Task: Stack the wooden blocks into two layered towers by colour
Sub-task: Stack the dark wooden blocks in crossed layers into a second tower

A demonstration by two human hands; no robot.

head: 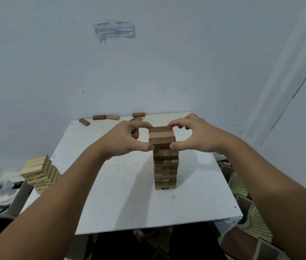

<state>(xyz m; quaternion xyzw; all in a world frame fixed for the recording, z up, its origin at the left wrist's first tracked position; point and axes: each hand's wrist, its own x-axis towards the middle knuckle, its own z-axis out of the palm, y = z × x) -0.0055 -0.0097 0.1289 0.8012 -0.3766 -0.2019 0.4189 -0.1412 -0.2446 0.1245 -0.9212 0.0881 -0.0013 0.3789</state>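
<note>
1. Where the white table meets the wall, five loose blocks lie along its far edge.
2. The dark tower stands right of centre on the table, its top layer mixing dark and light blocks.
3. The left hand and right hand pinch that top layer from either side, thumbs on the near corners, fingers curled over the far edge.
4. The pale tower stands at the table's left edge, untouched.

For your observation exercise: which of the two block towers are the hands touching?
The darker tower mid-table; both hands pinch its top layer. The pale tower stands untouched at the table's left edge.
</note>
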